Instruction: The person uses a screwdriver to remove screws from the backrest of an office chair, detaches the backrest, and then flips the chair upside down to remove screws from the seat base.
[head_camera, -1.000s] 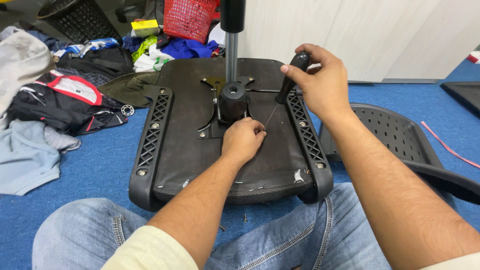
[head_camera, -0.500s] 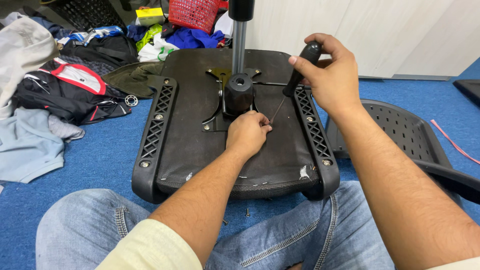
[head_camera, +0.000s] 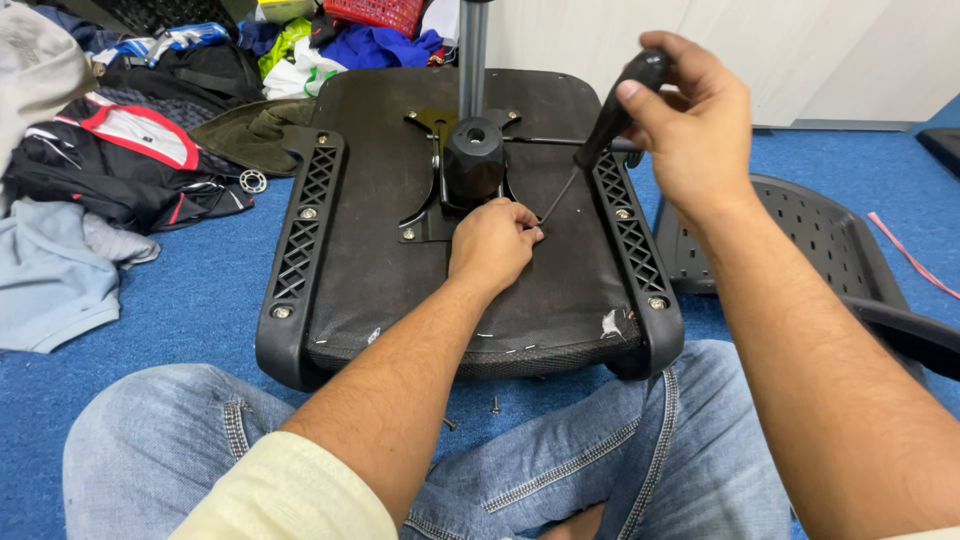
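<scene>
Two hands work on one upturned chair seat (head_camera: 380, 270), which lies with its underside facing up on the blue carpet floor (head_camera: 190, 310), its near edge touching the person's jeans. This position brings the black metal plate (head_camera: 432, 215) and the round black hub (head_camera: 473, 160) at the middle of the seat into easy reach, and the grey column (head_camera: 472, 55) stands up from the hub near the far edge.

The right hand (head_camera: 690, 130) is closed around the black handle of a screwdriver (head_camera: 610, 115) and holds it tilted — the handle is high over the right side rail (head_camera: 625, 235), and the thin shaft runs down and to the left toward the near corner of the plate. The left hand (head_camera: 490, 245) rests on the seat just in front of the hub, its fingers curled and pinched together at the tip of the shaft, probably to keep the tip steady on a screw; the screw itself is hidden under the fingers, so I cannot tell.

Some small loose screws (head_camera: 494, 405) lie on the floor just before the near edge of the seat. A perforated black chair back (head_camera: 800, 250) lies beside the right edge, and a heap of clothes and bags (head_camera: 120, 170) is at the left.
</scene>
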